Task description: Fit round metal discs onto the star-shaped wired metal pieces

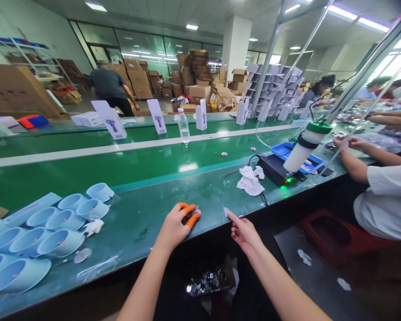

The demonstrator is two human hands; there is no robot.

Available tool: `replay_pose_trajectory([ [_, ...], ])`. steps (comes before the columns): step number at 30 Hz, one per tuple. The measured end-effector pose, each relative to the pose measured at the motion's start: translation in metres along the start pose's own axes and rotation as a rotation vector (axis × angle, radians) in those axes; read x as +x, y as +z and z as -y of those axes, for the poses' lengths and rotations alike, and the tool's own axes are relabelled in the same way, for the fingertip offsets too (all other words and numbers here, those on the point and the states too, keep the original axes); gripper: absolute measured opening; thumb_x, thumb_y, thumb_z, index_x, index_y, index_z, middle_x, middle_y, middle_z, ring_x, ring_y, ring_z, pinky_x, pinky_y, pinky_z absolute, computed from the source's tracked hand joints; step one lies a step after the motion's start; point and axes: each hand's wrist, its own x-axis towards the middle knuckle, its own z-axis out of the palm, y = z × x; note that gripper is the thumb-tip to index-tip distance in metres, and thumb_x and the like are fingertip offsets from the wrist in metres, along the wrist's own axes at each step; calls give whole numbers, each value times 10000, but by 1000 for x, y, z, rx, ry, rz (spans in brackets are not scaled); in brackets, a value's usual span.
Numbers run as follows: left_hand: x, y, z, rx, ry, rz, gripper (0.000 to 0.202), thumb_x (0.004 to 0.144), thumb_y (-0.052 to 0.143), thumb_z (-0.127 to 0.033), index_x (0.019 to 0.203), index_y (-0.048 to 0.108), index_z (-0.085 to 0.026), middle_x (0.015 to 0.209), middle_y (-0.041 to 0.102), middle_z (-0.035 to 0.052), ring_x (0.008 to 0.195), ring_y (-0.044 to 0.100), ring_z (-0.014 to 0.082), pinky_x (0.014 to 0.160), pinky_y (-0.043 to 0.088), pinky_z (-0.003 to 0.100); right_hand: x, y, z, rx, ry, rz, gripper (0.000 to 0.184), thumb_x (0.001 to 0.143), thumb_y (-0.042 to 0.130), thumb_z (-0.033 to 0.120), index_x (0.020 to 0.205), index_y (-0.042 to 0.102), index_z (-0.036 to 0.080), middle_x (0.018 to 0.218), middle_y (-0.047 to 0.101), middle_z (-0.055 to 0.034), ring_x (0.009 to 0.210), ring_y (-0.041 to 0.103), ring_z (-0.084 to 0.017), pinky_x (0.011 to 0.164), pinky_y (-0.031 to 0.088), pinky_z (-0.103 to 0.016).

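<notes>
A white square concrete column point(234, 44) rises in a wide factory room under a pale ceiling point(147, 13) set with long fluorescent light panels point(341, 12). Behind it, a glass-panelled wall point(143, 47) runs across the back, with brown cardboard cartons point(194, 76) stacked high before it. White metal shelving point(30, 58) stands far left, bright windows point(390, 62) far right, and a red plastic stool point(337, 236) on the dark floor point(324, 285).

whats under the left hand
The left hand is over the green belt, with orange finger cots and a small shiny part at its fingertips. The palm covers the belt beneath it, so anything there can't be seen.
</notes>
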Motion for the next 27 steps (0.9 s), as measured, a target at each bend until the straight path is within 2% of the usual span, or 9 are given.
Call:
replay_pose_trajectory([
  [2, 0, 0, 1, -1, 2, -1, 317, 928, 663, -447, 1132, 747, -221, 1011, 651, 66, 786, 660, 163, 721, 589, 308, 2, 5, -1, 10, 2, -23, 537, 596, 971, 341, 726, 467, 211, 491, 505, 102, 407, 479, -54, 349, 369, -143],
  [4, -1, 0, 1, -2, 7, -9, 323, 924, 667, -455, 1129, 747, -219, 1005, 650, 67, 773, 656, 159, 711, 590, 308, 2, 6, -3, 26, -2, -22, 542, 582, 972, 339, 730, 467, 213, 493, 498, 106, 407, 479, -56, 353, 369, -146],
  [10, 0, -1, -1, -14, 10, -10, 319, 923, 667, -459, 1118, 752, -221, 984, 647, 62, 750, 640, 150, 683, 585, 303, -9, -9, -10, -14, -108, 85, 541, 532, 963, 439, 757, 540, 188, 692, 670, 0, 485, 569, -82, 444, 472, -197],
  [13, 1, -1, -1, -27, -8, -12, 310, 920, 671, -459, 1107, 754, -226, 978, 643, 57, 741, 637, 147, 664, 582, 295, -15, -17, -8, -237, -420, 71, 477, 645, 877, 546, 792, 596, 190, 633, 614, 14, 471, 531, -105, 441, 442, -231],
  [15, 1, -1, -2, -33, -15, -12, 310, 920, 671, -459, 1107, 754, -226, 976, 644, 56, 739, 638, 147, 666, 583, 295, -16, -22, -2, -476, -688, 64, 432, 720, 827, 532, 944, 688, 189, 619, 592, 23, 506, 529, -126, 501, 452, -255],
  [17, 1, -1, -2, -37, -18, -9, 312, 919, 673, -460, 1104, 756, -222, 971, 645, 56, 742, 639, 148, 673, 583, 297, -16, -25, 6, -756, -844, 93, 489, 749, 813, 490, 1152, 730, 225, 636, 615, 21, 560, 553, -149, 575, 456, -269],
  [20, 1, -1, -3, -41, -23, -10, 309, 922, 671, -459, 1101, 757, -222, 968, 647, 57, 744, 639, 150, 669, 577, 295, -16, -28, 14, -1095, -917, 142, 536, 781, 792, 467, 1287, 713, 310, 633, 641, 17, 594, 574, -173, 591, 415, -274],
  [22, 1, -1, -3, -39, -23, -10, 305, 925, 666, -456, 1103, 757, -226, 970, 648, 56, 744, 639, 149, 665, 574, 291, -16, -29, 15, -1214, -954, 150, 520, 814, 767, 453, 1316, 698, 336, 635, 650, 13, 587, 573, -176, 583, 389, -276],
  [27, 1, -1, -3, -41, -26, -8, 294, 924, 670, -445, 1099, 759, -226, 971, 656, 54, 747, 645, 147, 670, 577, 286, -17, -27, 5, -1198, -1019, 190, 440, 863, 724, 381, 1300, 708, 327, 669, 685, 9, 593, 600, -174, 609, 413, -273],
])
